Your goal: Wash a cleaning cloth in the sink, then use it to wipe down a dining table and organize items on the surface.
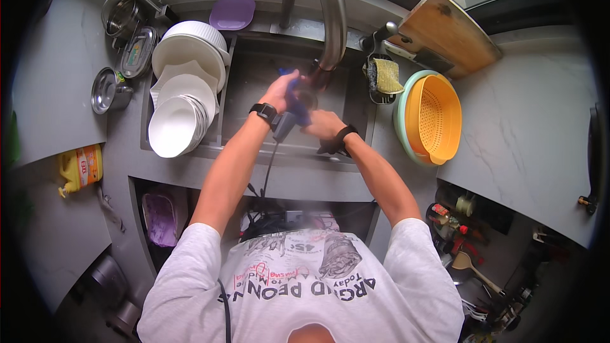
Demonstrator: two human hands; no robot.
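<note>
My left hand (280,90) and my right hand (326,125) are over the metal sink basin (248,81), below the end of the curved steel faucet (339,19). A blue cloth (298,105), blurred by motion, stretches between them. Both hands grip it, the left at the upper part and the right at the lower end. Whether water is running cannot be made out. Each wrist wears a black band, and from the left one a grey device (284,126) hangs with a cable running toward my body.
White bowls (174,126) and larger white dishes fill the sink's left side. Steel pots (110,90) stand farther left. On the right are a caddy with a yellow sponge (388,76), an orange colander (433,119) in a green basin and a leaning wooden cutting board (448,28).
</note>
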